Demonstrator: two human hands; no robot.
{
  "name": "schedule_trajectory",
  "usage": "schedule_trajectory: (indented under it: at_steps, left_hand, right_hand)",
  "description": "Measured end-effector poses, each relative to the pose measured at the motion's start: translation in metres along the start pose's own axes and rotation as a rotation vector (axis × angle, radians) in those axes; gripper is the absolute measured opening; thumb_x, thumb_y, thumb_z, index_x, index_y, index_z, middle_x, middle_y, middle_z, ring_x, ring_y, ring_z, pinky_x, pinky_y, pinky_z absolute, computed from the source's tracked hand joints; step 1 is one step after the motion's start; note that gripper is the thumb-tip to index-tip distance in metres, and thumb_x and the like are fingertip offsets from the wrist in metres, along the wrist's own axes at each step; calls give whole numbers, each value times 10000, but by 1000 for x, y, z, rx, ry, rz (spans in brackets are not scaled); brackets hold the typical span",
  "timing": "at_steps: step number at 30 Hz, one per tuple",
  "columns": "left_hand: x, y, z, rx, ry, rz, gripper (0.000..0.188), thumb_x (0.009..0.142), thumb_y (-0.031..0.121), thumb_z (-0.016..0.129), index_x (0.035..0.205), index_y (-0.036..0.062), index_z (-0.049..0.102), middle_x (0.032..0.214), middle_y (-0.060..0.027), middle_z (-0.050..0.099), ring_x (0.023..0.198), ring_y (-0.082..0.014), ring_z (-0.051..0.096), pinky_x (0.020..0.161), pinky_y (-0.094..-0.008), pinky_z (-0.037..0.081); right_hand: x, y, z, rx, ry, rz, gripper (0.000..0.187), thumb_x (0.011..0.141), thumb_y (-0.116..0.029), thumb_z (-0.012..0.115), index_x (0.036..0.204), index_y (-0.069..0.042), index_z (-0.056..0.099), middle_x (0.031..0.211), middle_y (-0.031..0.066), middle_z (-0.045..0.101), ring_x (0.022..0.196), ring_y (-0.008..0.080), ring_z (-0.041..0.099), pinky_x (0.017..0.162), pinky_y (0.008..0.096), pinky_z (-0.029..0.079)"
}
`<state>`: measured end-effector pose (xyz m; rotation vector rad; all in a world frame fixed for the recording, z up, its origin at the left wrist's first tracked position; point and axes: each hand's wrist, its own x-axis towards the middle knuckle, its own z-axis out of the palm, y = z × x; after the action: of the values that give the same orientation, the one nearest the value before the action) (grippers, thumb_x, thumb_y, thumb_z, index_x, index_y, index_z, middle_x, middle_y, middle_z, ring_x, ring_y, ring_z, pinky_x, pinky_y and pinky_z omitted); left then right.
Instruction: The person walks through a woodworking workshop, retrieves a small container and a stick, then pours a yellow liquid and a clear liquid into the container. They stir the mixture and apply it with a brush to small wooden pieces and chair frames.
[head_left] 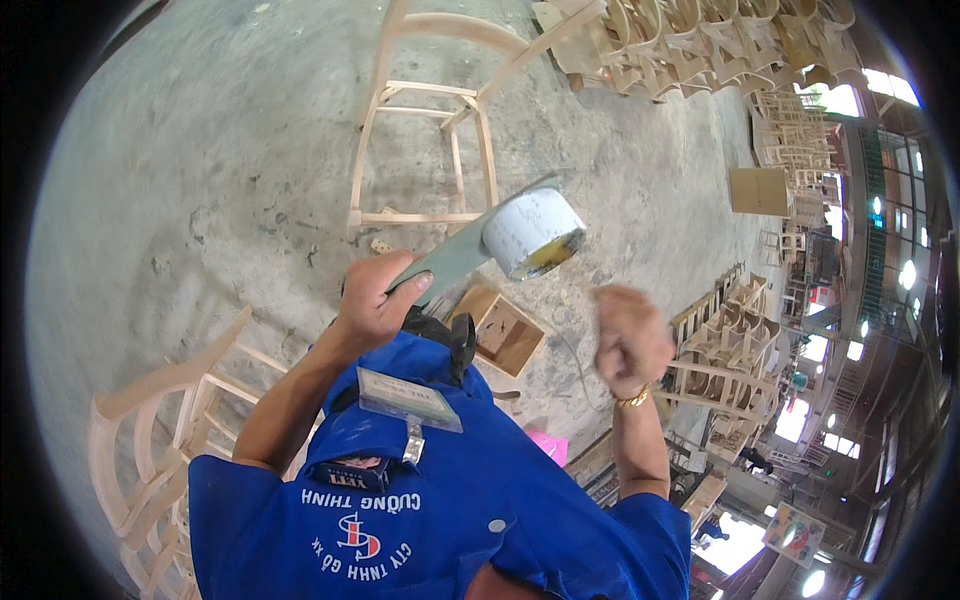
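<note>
My left hand point(378, 298) is closed around the near end of a flat grey-green strip point(452, 260), with the thumb on top. At the strip's far end sits a white cylinder point(532, 232), tilted, with yellow and dark marks on its lower face. Whether it is a can or a roll, I cannot tell. To the right and apart from the cylinder is my right hand point(632, 340), blurred by motion. Its fingers look curled, but anything in them cannot be made out. Beyond the strip stands a bare wooden chair frame point(425, 112).
An open wooden box point(508, 335) lies on the concrete floor point(230, 130) below the strip. More chair frames stand at the lower left point(165, 420) and right point(735, 370). Stacked curved chair parts point(690, 45) fill the far right, near a cardboard box point(759, 191).
</note>
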<state>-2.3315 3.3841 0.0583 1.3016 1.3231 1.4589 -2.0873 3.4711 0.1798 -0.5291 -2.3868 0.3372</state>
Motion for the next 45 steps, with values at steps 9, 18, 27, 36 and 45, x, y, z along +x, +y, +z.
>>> schedule_trajectory:
  at_steps: [9, 18, 27, 36, 45]
  left_hand:
    - [4, 0, 1, 6, 63, 50, 133, 816, 62, 570, 898, -33, 611, 668, -156, 547, 565, -277, 535, 526, -344, 404]
    - [5, 4, -4, 106, 67, 56, 69, 800, 32, 579, 824, -32, 591, 622, -137, 512, 511, -247, 473, 491, -329, 372]
    - [3, 10, 3, 79, 63, 80, 96, 802, 33, 577, 861, -37, 603, 614, -118, 512, 510, -202, 476, 484, -317, 367]
    - [4, 14, 8, 72, 65, 128, 107, 803, 38, 583, 874, -38, 608, 638, -120, 535, 532, -208, 508, 498, -309, 387]
    - [7, 17, 9, 84, 68, 132, 100, 806, 30, 580, 876, -37, 608, 633, -115, 520, 529, -197, 495, 493, -301, 381]
  right_hand:
    - [-30, 9, 28, -168, 44, 81, 122, 724, 137, 480, 735, 55, 569, 702, 150, 582, 670, 305, 635, 639, 411, 553]
    - [-27, 15, 38, -61, 295, 171, 164, 761, 169, 471, 794, 53, 582, 760, 146, 599, 688, 259, 632, 599, 345, 531]
    - [-23, -6, 33, 68, 103, 27, 168, 699, 174, 489, 761, 46, 579, 710, 131, 593, 703, 276, 631, 626, 403, 557]
    - [-16, 7, 3, -2, 27, 115, 170, 733, 126, 472, 830, 29, 571, 812, 153, 621, 792, 300, 641, 721, 404, 534]
    - [-17, 2, 1, -142, -24, 102, 177, 726, 152, 511, 810, 16, 588, 777, 147, 618, 751, 285, 644, 677, 353, 549]
